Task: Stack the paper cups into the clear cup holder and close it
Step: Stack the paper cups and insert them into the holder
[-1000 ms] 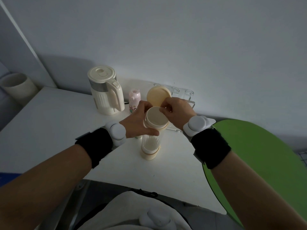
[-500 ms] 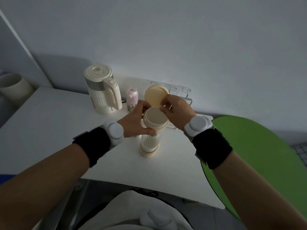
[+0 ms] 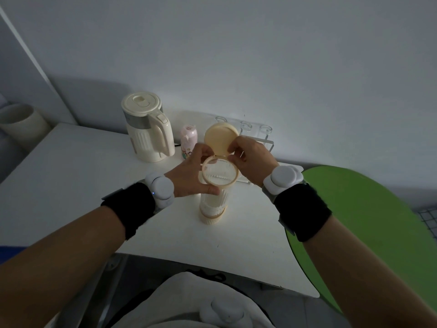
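Note:
The clear cup holder (image 3: 214, 204) stands upright on the white table (image 3: 71, 185), with a cream base and a cream ring at its mouth. White paper cups (image 3: 220, 172) show inside it through the open top. Its round cream lid (image 3: 221, 140) is hinged at the far rim and stands raised. My left hand (image 3: 191, 176) wraps the holder's upper part from the left. My right hand (image 3: 253, 157) pinches the lid's right edge between thumb and fingers.
A cream electric kettle (image 3: 147, 129) and a small pink bottle (image 3: 188, 142) stand behind the holder. A wire rack with upturned glasses (image 3: 264, 133) sits at the back. A green round surface (image 3: 369, 218) lies to the right, a cream bin (image 3: 21, 121) far left.
The view has shifted a little. The lid has stayed raised behind the holder's mouth, and my right fingers have moved up onto its edge. My left hand has kept its grip.

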`<state>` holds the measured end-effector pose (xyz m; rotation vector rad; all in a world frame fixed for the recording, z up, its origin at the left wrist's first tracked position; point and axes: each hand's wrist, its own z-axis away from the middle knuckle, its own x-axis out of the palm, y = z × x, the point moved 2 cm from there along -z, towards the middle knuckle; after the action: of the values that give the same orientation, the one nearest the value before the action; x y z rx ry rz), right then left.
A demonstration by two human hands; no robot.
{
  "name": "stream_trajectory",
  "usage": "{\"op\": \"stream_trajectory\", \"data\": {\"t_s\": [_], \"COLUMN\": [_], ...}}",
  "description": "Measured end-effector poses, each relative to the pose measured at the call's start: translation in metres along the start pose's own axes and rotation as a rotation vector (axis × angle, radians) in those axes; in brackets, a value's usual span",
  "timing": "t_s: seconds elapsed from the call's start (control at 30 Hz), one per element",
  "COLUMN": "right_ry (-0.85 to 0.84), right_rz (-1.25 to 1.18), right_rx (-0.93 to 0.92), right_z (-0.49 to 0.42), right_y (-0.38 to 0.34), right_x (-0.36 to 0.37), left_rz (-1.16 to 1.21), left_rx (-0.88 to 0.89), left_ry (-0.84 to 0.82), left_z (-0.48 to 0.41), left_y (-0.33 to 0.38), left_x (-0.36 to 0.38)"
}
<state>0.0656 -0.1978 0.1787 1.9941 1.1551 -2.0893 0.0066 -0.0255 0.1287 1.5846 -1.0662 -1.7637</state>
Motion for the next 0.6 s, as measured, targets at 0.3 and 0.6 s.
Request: {"op": "stream_trajectory", "data": {"t_s": [0.3,0.6], "right_ry": [0.01,0.038], "right_rz": [-0.037,-0.134], "right_rx": [0.012,0.089], "right_z": [0.005,0.013], "right_y": [0.001,0.006], "right_x": [0.001,0.002], "left_rz": [-0.019,0.136], "left_rx": [-0.007,-0.098], "left_ry": [-0.005,0.018], "left_z": [-0.001,0.0], "left_y": [-0.002,-0.008], "left_x": [0.002,0.001]}}
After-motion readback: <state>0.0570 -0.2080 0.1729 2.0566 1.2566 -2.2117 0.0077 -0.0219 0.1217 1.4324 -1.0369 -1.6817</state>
